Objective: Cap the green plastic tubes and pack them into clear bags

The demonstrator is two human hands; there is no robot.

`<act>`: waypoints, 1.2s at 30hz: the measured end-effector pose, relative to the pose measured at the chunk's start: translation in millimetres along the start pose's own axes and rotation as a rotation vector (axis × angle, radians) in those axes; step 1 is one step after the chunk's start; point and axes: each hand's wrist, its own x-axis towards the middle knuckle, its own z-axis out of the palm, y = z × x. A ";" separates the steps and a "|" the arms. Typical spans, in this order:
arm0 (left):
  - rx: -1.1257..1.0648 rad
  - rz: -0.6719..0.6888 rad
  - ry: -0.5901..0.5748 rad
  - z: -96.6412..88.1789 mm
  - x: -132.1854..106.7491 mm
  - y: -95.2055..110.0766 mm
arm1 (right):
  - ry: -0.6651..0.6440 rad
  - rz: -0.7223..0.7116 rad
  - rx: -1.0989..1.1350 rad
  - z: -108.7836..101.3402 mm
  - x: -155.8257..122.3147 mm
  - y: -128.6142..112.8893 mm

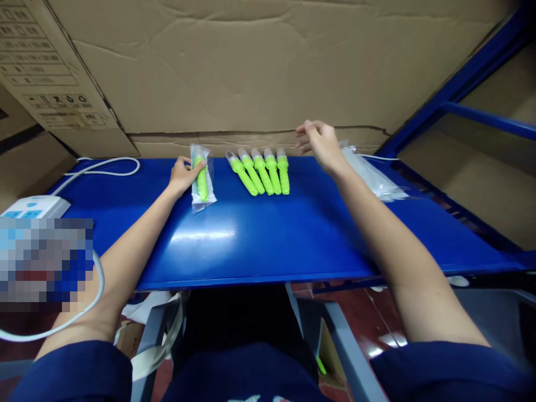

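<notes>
My left hand (183,175) is closed on a clear plastic bag (208,205) at the left of the row, thumb pressed over the lime-green, stick-shaped item (202,187) inside it. Several more green sticks with clear caps (260,172) lie side by side on the blue table, capped ends pointing away from me. Above the table to the right of that row, my right hand (320,144) is raised with its fingers loosely bent and apart, nothing visible in them. A stack of clear plastic bags (374,176) lies just right of this hand, partly hidden behind my forearm.
The blue table (268,240) backs onto a large cardboard sheet (259,72). At left stand a white power strip (39,207) with a cable (104,167) and a blurred-out patch. A blue metal frame (456,89) rises at right. Below are grey chair armrests (339,335).
</notes>
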 end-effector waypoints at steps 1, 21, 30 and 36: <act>0.079 0.020 0.009 -1.7 1.2 -2.0 | 0.033 -0.014 -0.057 -10.5 1.9 8.7; 0.119 0.188 0.227 -1.0 7.7 -14.8 | 0.180 0.403 -0.848 -98.1 -21.9 76.3; 0.074 0.348 0.200 1.6 -21.4 17.6 | 0.217 0.280 -0.718 -87.2 -32.8 31.6; 0.060 0.544 0.065 14.5 -51.9 39.2 | 0.105 0.179 -0.620 -59.1 -45.6 -4.8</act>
